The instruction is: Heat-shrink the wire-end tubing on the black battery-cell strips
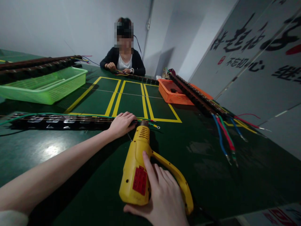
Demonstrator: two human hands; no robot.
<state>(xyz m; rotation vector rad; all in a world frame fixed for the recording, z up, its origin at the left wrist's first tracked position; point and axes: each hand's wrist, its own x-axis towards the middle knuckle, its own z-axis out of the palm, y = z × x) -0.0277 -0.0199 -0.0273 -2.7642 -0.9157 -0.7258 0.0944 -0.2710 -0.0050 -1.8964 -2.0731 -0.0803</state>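
Note:
My right hand is wrapped round the grip of a yellow heat gun with a red label. Its nozzle points away from me at the end of a long dark strip that lies across the green table. My left hand presses down on the right end of that strip, fingers curled over it. Thin green, red and yellow wires with metal tips stick out of the strip's end, just past the nozzle.
A green basket stands at the back left, an orange basket at the back right. More long strips with blue, red and green wires lie at the right. Another person sits across the table. Yellow tape lines mark the tabletop.

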